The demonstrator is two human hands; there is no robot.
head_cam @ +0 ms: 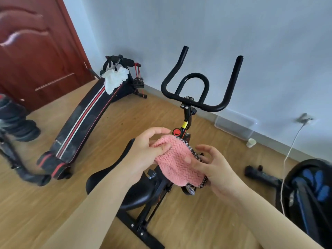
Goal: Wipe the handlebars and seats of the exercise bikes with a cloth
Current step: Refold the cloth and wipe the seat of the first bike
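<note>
While both hands hold cloth, handlebars point probably wallward.

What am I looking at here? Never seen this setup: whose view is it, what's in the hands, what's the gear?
One picture, from a wide-angle camera on a person's head, looking forward and down. No robot: two bare hands. The left hand and right hand both hold a pink knitted cloth with a black-and-white checked edge. Beneath them stands a black exercise bike: curved black handlebars ahead, black padded seat nearer. On the wooden floor lie a black sit-up bench with red and white stripes, left, and a white paper cup by the wall.
</note>
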